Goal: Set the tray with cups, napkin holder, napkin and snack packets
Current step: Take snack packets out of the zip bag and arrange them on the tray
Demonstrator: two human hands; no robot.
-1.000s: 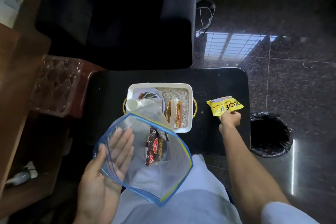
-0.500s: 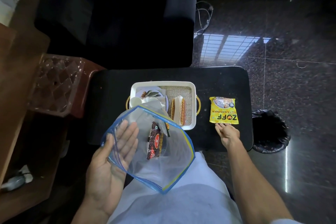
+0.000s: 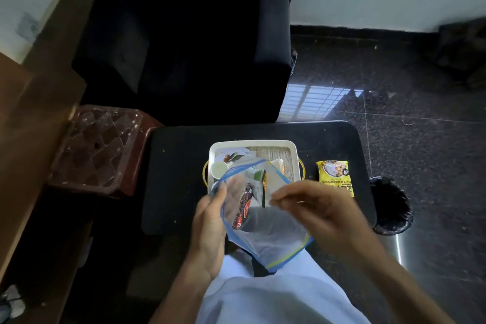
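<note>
Zip bag over tray, desk.
Left hand grips bag; right hand blurred, grip indeterminate; yellow packet beside tray.

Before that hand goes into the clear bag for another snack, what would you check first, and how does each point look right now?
1. Clear zip bag with blue edge held by left hand: ok.
2. Bag mouth open toward right hand: ok.
3. Dark red snack packet in the bag: ok.
4. Right hand free of objects: appears so, though blurred.
5. White rectangular tray has free space: cannot tell, bag covers it.
6. Yellow snack packet on the tray: not ok, it lies on the black table.
</note>
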